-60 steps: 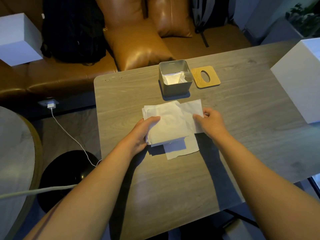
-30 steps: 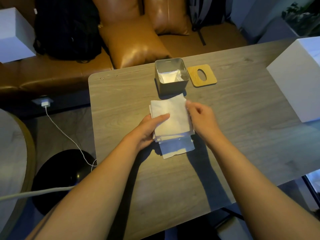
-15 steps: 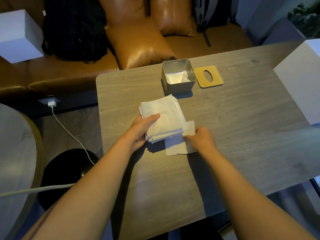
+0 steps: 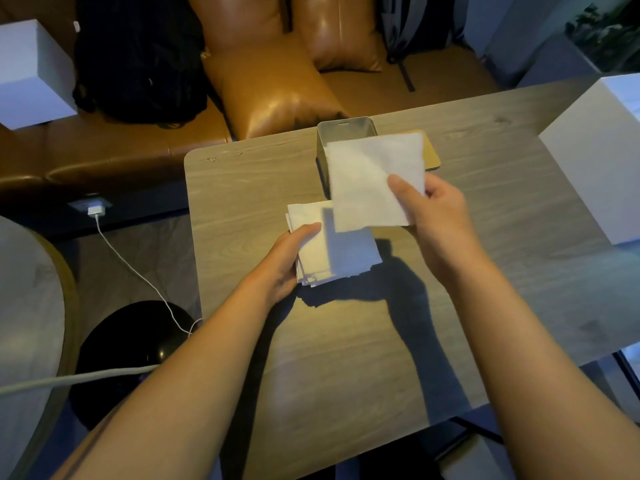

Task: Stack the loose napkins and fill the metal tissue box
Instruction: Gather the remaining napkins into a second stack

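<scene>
The left hand grips the napkin stack at its left edge, the stack resting on the desk. The right hand pinches a single napkin lifted above the desk — it covers most of the metal tissue box at the far side.

Bare grey wood-grain tabletop lies open near the person, while the square metal tissue box, half hidden behind a raised white napkin, and a white cube obstruct the far side.
</scene>
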